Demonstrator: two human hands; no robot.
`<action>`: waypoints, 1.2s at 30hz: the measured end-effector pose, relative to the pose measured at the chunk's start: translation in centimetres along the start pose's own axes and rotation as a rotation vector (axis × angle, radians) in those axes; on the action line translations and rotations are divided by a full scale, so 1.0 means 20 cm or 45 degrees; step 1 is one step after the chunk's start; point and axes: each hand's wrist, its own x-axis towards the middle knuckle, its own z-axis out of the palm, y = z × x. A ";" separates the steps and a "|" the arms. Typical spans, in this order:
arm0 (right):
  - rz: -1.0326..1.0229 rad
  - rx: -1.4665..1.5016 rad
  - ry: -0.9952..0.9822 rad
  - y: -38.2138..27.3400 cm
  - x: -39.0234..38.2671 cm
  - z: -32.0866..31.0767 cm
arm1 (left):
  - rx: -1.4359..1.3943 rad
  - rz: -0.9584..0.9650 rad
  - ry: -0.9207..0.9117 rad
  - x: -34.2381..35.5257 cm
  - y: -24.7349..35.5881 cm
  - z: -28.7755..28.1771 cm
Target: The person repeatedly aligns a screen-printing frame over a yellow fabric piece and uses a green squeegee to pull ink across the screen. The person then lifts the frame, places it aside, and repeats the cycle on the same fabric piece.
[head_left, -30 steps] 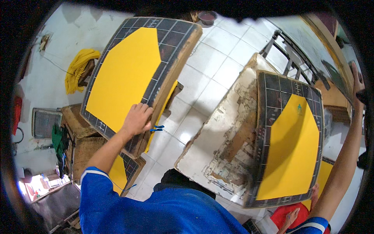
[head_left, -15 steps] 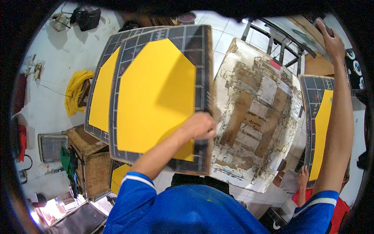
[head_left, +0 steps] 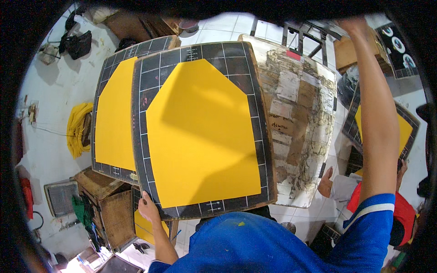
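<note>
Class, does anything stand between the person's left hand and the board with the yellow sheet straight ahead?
Nothing visible does: the left hand is right at the lower left edge of the board, seemingly touching it.

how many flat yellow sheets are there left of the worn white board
3: the large central sheet, the partly covered sheet just left of it, and the partly hidden lower-left sheet. More could be hidden underneath.

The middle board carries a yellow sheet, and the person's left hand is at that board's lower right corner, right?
Not quite: the head view shows the left hand at the board's lower left corner, not the lower right. The sheet is indeed yellow.
</note>
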 end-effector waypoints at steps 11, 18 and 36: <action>0.026 0.081 -0.089 -0.09 -0.08 -0.05 | -0.152 0.354 -0.078 -0.26 0.59 0.39; 0.043 0.038 -0.057 -0.06 -0.04 -0.02 | -0.244 0.690 -0.909 -0.31 0.77 0.39; 0.022 0.021 -0.053 -0.03 0.24 -0.01 | 0.006 0.736 -1.190 -0.24 0.99 0.35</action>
